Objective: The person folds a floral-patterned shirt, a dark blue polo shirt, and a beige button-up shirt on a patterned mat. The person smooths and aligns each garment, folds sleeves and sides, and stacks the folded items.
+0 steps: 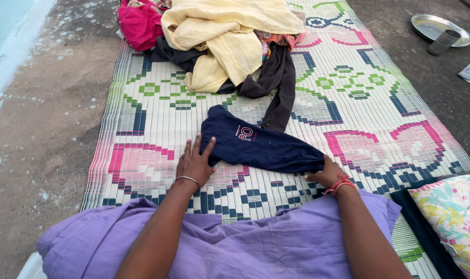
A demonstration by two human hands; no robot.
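**Navy garment partly folded, pile still waiting**

Head view:
- Progress, as I judge it: the navy garment [261, 145] lies at frame centre on the patterned woven mat [359, 103], narrowed into a long band, so the fold looks begun, not finished. No folded stack in view on the mat.
- Left to do: unfolded heap at 12 o'clock of it — cream cloth [230, 36] on top, dark brown garment [276, 82] trailing down to touch the navy one, pink cloth [139, 23] at 11.
- left hand [194, 164]: palm down at the garment's 8 o'clock end, fingers spread flat, part on cloth, part on mat. Metal bangle at wrist.
- right hand [329, 173]: at the 4 o'clock end, fingers curled on the edge; pinch or press, cannot tell. Red thread at wrist.
- Both forearms reach out over the lilac cloth [276, 243] on the lap.
- Steel plate [439, 26] at 2 o'clock, off the mat; floral cushion [455, 217] at 4.
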